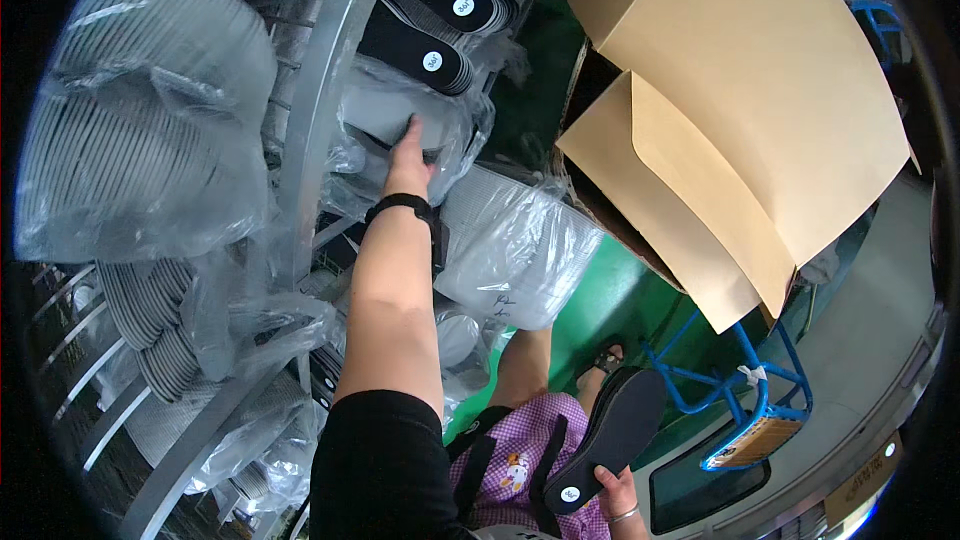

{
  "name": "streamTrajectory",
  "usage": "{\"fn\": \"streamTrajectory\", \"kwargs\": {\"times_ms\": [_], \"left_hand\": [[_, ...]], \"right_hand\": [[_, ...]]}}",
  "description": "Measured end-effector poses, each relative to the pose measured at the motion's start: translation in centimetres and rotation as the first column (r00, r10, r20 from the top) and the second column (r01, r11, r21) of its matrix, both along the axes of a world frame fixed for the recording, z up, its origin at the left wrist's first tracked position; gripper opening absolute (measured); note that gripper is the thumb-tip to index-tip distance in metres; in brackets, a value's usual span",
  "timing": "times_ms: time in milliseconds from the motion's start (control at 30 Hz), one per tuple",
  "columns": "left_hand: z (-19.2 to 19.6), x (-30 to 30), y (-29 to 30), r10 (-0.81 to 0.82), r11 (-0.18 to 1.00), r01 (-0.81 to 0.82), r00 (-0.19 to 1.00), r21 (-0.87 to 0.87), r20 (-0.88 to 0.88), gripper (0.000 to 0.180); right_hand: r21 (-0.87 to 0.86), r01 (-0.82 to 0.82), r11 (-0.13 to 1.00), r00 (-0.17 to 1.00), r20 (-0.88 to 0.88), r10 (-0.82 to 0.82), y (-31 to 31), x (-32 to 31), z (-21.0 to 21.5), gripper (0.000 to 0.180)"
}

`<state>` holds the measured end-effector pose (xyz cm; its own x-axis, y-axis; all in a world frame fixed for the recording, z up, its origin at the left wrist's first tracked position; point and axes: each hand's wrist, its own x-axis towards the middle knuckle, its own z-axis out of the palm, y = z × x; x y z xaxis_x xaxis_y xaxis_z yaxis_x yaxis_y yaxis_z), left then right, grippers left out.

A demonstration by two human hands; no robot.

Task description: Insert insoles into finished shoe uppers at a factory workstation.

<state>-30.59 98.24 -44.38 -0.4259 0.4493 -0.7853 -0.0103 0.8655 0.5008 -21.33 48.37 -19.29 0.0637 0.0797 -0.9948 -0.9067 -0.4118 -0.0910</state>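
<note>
My left hand (408, 162) reaches into the metal rack and touches a clear plastic bag (395, 105) with a pale, flat-faced stack inside. One digit lies stretched along the bag; the other fingers are hidden, so its grip is unclear. Just beyond it lie two stacks of black insoles (415, 50) with round white stickers. Low at the right, my right hand (618, 492) is closed around the heel end of black insoles (610, 435), its thumb beside a white sticker. A bagged stack of pale insoles (515, 240) sits to the right of my left wrist.
A large open cardboard box (740, 90) stands at the right, its flaps spread. The rack's grey metal rail (318, 110) curves past my left arm. More bagged insole stacks (150, 130) fill the left side. A blue metal frame (765, 390) stands below the box on green floor.
</note>
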Motion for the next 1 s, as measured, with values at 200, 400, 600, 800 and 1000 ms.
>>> {"fn": "streamTrajectory", "kwargs": {"times_ms": [200,400,600,800,1000], "left_hand": [[-1.2,1.7,0.8,0.226,0.974,-0.225,0.973,0.028,-0.052,0.074],[-4.5,-1.3,2.3,0.262,0.955,-0.255,0.965,0.15,-0.029,0.066],[2.6,-0.5,1.2,0.215,0.946,-0.265,0.945,0.189,0.246,0.04],[8.7,-1.5,-0.9,0.316,0.903,-0.413,0.826,0.121,0.466,0.039],[17.4,-0.6,-12.6,0.145,0.95,-0.283,0.77,0.129,0.622,0.031]], "right_hand": [[-0.027,-0.064,0.998,0.998,0.0,0.064,0.7,-0.2,-0.3,0.061],[0.004,-0.072,0.997,0.997,0.002,0.072,1.7,0.0,0.1,0.063],[-0.019,-0.011,1.0,1.0,0.022,0.012,0.3,0.0,0.3,0.057],[0.072,0.178,0.981,0.983,0.019,-0.18,-1.7,0.0,0.5,0.054],[0.182,0.234,0.955,0.966,0.066,-0.25,-4.3,-0.1,3.2,0.054]]}}
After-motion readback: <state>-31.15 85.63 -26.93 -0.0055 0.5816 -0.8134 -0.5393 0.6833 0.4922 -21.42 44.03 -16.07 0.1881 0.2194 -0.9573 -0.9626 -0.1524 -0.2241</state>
